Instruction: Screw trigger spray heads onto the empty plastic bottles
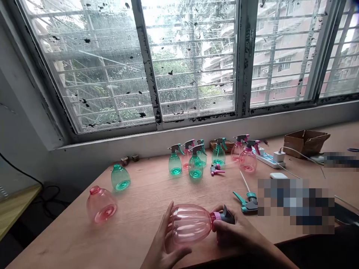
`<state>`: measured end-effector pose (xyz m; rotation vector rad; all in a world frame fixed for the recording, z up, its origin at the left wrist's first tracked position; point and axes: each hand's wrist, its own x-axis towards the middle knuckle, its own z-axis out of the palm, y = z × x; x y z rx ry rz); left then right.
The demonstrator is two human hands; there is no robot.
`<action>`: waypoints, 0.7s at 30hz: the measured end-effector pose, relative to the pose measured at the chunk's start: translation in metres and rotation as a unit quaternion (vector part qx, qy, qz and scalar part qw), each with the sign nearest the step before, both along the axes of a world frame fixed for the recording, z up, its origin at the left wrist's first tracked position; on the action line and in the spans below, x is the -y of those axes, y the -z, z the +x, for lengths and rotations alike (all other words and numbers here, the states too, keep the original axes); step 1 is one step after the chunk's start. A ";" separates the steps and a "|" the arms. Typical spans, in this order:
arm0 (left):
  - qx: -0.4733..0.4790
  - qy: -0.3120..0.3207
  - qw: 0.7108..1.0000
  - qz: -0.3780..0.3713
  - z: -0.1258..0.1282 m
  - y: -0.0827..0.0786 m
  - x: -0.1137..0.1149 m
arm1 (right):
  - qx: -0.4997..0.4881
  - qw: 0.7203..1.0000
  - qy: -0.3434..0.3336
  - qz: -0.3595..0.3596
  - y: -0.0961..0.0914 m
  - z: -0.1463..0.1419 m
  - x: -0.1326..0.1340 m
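A clear pink spray bottle (190, 224) lies on its side above the table's near edge, its base to the left and its neck to the right. My left hand (164, 239) cups the base, fingers behind it and thumb in front. With thumb and fingers, my right hand (230, 228) grips the pink collar and grey spray head (226, 216) at the neck. To the right of that hand lies a loose teal-and-grey spray head (248, 203) with its tube. A pink-and-grey spray head (215, 170) rests farther back.
An open pink bottle (101, 207) and an open green bottle (120, 177) stand at the left. Several green bottles (195, 166) and pink bottles (248, 160) with spray heads stand at the back. Behind them are a power strip (270, 160) and a cardboard box (304, 144).
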<state>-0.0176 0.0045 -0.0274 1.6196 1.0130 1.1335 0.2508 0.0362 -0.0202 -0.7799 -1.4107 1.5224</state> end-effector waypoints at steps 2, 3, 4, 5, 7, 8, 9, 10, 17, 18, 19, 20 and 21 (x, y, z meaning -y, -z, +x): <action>-0.023 -0.007 0.999 0.027 0.001 -0.002 0.001 | -0.007 1.000 0.001 -0.005 0.001 0.000 -0.001; -0.028 -0.005 0.999 0.031 0.002 -0.002 0.001 | -0.010 1.000 0.002 -0.006 0.001 0.000 -0.002; -0.025 0.002 0.999 0.027 0.002 -0.003 0.002 | -0.010 1.000 0.004 -0.005 0.001 0.000 -0.002; -0.016 0.011 1.000 0.015 0.002 -0.004 0.002 | -0.009 1.000 0.005 -0.004 0.000 -0.001 -0.001; 0.006 0.032 0.999 -0.021 0.001 -0.006 0.004 | -0.004 1.000 0.008 -0.007 0.000 0.000 -0.001; 0.015 0.041 0.998 -0.037 0.001 -0.007 0.004 | -0.003 1.000 0.009 -0.011 -0.001 0.000 -0.001; 0.019 0.047 0.998 -0.046 0.001 -0.009 0.005 | -0.003 1.000 0.010 -0.015 -0.001 0.000 0.000; 0.018 0.049 0.998 -0.047 0.002 -0.010 0.005 | -0.005 1.000 0.011 -0.019 0.000 0.000 -0.001; -0.074 0.007 0.996 0.041 -0.001 -0.001 0.001 | -0.034 0.998 0.023 -0.037 0.002 0.000 -0.002; -0.082 0.003 0.996 0.037 -0.002 0.002 0.000 | -0.034 0.998 0.023 -0.038 0.002 -0.001 -0.001; -0.080 0.001 0.996 0.027 -0.004 0.004 -0.001 | -0.033 0.999 0.022 -0.038 0.001 -0.001 -0.001; -0.067 0.002 0.998 0.013 -0.005 0.006 -0.001 | -0.030 0.999 0.020 -0.037 0.001 -0.001 0.000; -0.046 0.007 0.999 -0.004 -0.005 0.006 -0.001 | -0.028 0.999 0.017 -0.035 0.001 -0.001 0.000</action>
